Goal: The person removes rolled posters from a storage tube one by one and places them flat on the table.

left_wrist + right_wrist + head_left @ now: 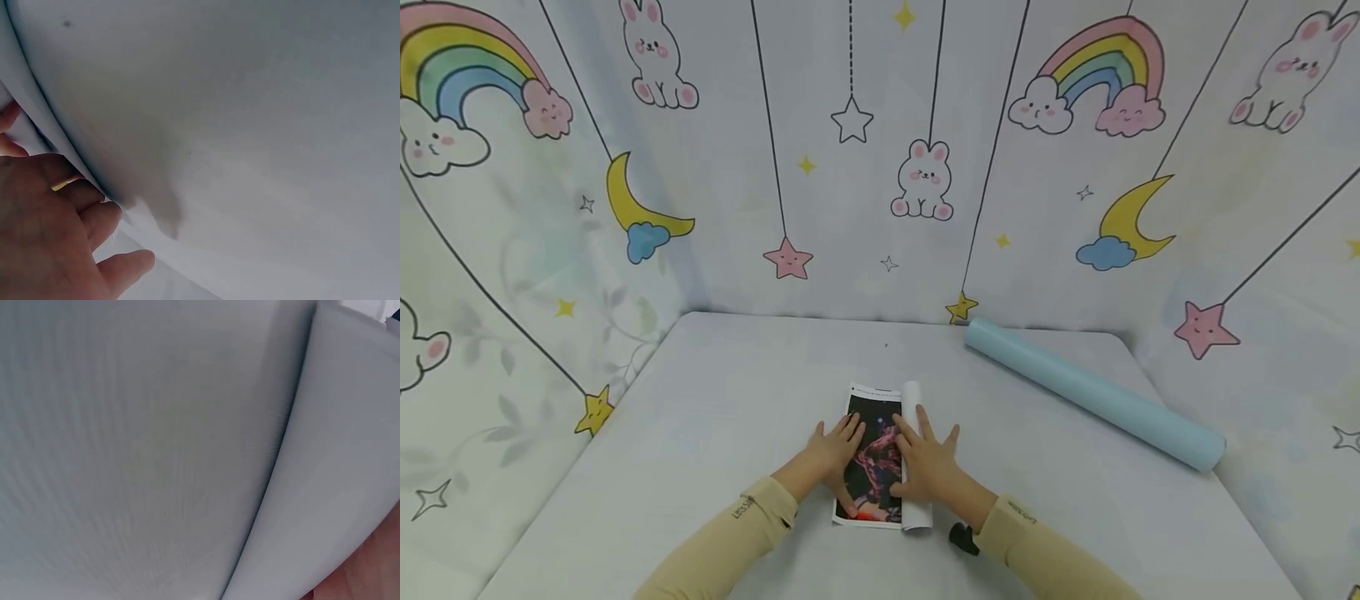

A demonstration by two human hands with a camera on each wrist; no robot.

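A partly rolled poster (874, 467) with a dark, pink-and-red picture lies on the white table in the head view. Along its right side runs a white rolled part (916, 518). My left hand (829, 457) rests on the picture's left edge, fingers extended and thumb near the lower corner. Over the rolled part my right hand (934, 468) lies with fingers spread, its fingertips reaching the picture. The left wrist view has the left hand (50, 231) at the paper's edge. In the right wrist view the white roll (337, 437) covers most of the right hand (365, 575).
A long light-blue roll (1097, 396) lies diagonally on the right side of the table (715, 383). A small black object (964, 539) sits beside the right wrist. Behind and at both sides hang curtains (730, 167) printed with rabbits, stars, moons and rainbows.
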